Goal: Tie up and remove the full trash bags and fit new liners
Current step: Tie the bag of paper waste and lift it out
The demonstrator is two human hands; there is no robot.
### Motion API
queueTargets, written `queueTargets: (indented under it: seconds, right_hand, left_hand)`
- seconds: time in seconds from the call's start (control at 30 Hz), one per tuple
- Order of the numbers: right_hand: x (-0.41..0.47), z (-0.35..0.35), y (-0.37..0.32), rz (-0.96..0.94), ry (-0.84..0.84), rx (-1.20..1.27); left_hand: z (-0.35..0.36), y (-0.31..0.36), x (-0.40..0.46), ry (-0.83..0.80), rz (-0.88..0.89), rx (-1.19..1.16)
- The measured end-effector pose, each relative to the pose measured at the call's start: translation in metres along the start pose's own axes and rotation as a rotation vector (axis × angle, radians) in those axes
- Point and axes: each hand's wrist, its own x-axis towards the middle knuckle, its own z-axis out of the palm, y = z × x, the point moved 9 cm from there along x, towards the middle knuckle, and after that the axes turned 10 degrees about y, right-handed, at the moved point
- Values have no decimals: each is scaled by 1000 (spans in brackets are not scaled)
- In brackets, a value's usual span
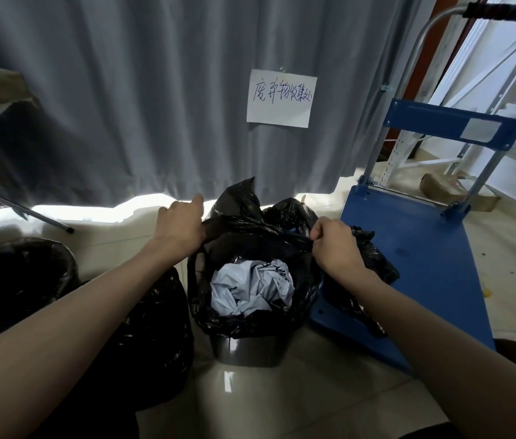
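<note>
At the left edge of the frame a lined bin [19, 274] stands beside a bulging black bag [152, 337] on the floor. Just left of centre, the left hand [180, 223] holds the far rim of the black trash bag [250, 321], fingers curled over the film with the forefinger stretched forward. That bag sits in the grey bin [247, 350] at lower centre, open, with crumpled pale plastic [250, 286] inside. Right of centre, the right hand [336, 245] pinches a gathered strip of the rim in a closed fist. The film looks thin, soft and slick, and the load looks light; the bunched rim corners look like the surest hold. Further right stands a blue cart [424, 248].
</note>
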Motion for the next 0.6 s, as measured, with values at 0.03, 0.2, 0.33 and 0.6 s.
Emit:
queueTargets:
  seconds: [0.03,0.2,0.33,0.6]
  right_hand:
    - [-4,0,-1,-7,-24,-1]
    - [-29,10,-28,-247,-163,-54]
    - [-60,35,-50,-440,-405,-158]
    - [-91,51,-40,-718,-546,-546]
  left_hand:
    - [-4,2,-3,13,15,1]
    - [-13,28,-25,-65,196,47]
    - [-5,59,-60,-337,425,-62]
    - [9,75,-121,-439,664,59]
